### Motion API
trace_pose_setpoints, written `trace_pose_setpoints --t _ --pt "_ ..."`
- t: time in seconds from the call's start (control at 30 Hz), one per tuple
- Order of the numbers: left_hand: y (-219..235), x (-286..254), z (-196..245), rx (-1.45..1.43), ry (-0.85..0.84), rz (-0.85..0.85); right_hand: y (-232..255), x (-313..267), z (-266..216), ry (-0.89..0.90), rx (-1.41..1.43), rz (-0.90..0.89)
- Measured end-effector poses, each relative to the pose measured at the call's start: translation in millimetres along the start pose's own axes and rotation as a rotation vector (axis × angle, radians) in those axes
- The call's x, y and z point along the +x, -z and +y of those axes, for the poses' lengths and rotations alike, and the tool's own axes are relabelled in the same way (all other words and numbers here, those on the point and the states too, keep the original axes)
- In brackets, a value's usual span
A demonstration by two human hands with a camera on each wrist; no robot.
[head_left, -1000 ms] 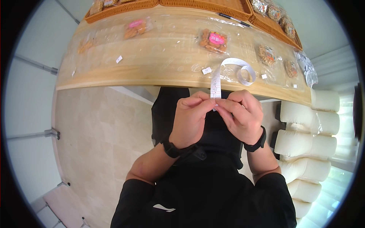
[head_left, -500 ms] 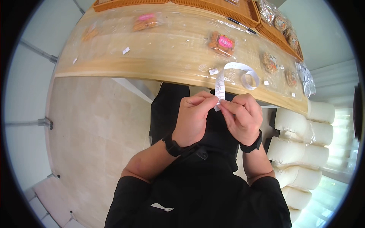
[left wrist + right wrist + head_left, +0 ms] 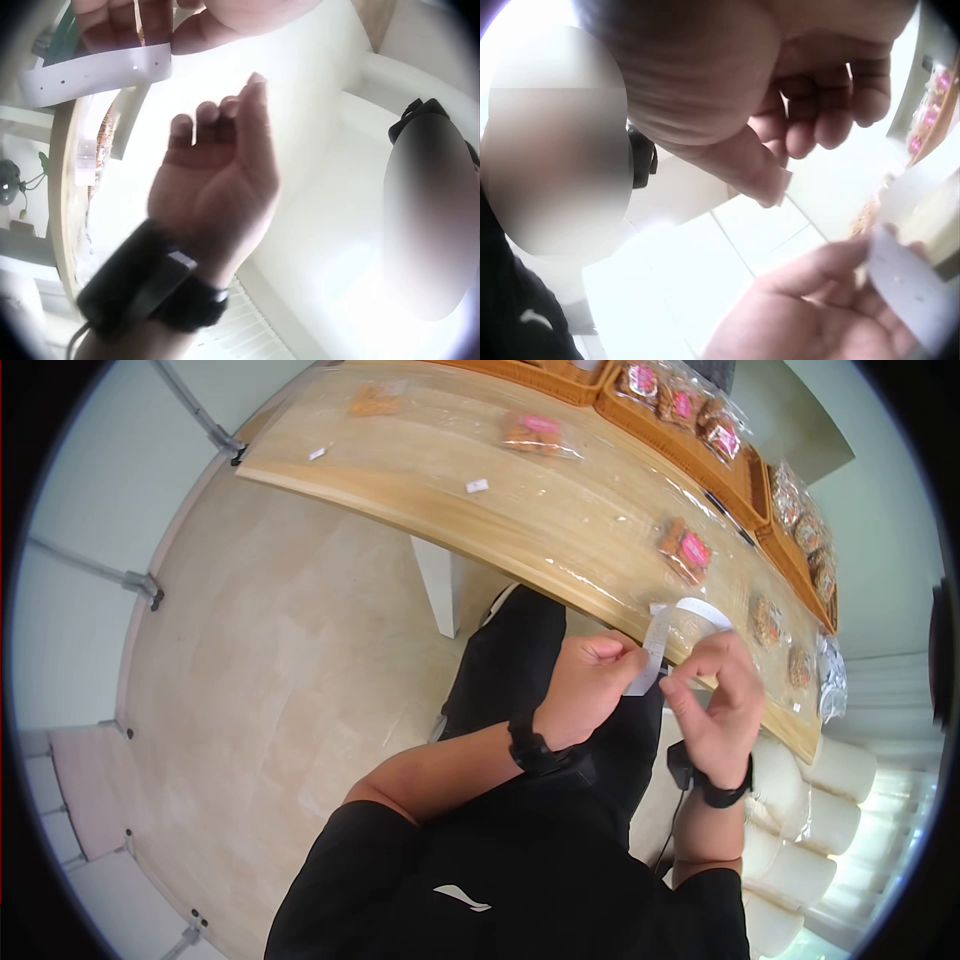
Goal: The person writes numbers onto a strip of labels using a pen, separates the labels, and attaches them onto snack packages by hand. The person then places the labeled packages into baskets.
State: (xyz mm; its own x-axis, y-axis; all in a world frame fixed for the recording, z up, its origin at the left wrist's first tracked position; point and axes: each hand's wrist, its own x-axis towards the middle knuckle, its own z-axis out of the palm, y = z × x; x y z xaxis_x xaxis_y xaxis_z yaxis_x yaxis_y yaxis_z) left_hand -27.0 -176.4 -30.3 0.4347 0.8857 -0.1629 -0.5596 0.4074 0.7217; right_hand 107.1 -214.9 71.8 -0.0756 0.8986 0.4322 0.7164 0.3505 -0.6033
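Note:
In the head view, my left hand (image 3: 593, 685) pinches the end of a white label strip (image 3: 655, 645) between thumb and fingers, just off the table's front edge. The strip runs up and curls onto the table. To its right, my right hand (image 3: 722, 705) is apart from the strip, thumb and index tips close together. The right wrist view shows a small pale label (image 3: 784, 182) at the right thumb tip. Small dark marks dot the strip's surface (image 3: 97, 73) in the left wrist view. Both wrists wear black bands.
On the wooden table (image 3: 420, 470) under clear film lie several bagged snacks, one with a pink label (image 3: 693, 547), and small white tags (image 3: 476, 486). Wicker trays (image 3: 660, 435) with more bags line the back. A black pen (image 3: 730, 518) lies by them. White cushioned seats (image 3: 800, 865) stand at right.
My hands have parted: the right has moved right, away from the strip, while the left keeps the strip. The head view has turned, shifting the table and hands toward the right.

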Motion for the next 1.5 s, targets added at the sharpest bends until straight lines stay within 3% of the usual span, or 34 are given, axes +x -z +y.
trace_pose_setpoints --t 0.07,0.13,0.27,0.33,0.4,0.53,0.67,0.97,1.03,1.5 --pt "2 3 -8 -0.017 -0.024 -0.026 -5 30 -1 -0.004 0.067 -0.062" --pt "1 5 -15 -0.037 -0.039 0.008 -16 65 4 0.008 0.164 -0.245" --pt "6 8 -28 0.057 -0.074 -0.029 -62 131 -9 -0.257 0.197 -0.443" --pt "6 8 -31 0.154 -0.12 0.001 -88 161 3 -0.252 0.19 -0.537" --pt "11 9 -34 0.206 -0.164 0.0 -110 185 6 -0.275 0.159 -0.56" --pt "14 6 -28 0.284 -0.063 -0.055 -139 211 15 -0.289 0.049 -0.618" --pt "13 1 -19 0.278 -0.087 -0.057 -161 220 35 -0.253 0.054 -0.617" --pt "15 7 -33 0.305 -0.179 -0.062 -172 220 49 -0.443 0.051 -0.662" --pt "15 6 -31 0.31 -0.167 -0.065 -173 219 48 -0.362 0.051 -0.624" --pt "11 7 -30 0.269 -0.232 -0.013 -178 208 41 -0.318 0.0 -0.552"
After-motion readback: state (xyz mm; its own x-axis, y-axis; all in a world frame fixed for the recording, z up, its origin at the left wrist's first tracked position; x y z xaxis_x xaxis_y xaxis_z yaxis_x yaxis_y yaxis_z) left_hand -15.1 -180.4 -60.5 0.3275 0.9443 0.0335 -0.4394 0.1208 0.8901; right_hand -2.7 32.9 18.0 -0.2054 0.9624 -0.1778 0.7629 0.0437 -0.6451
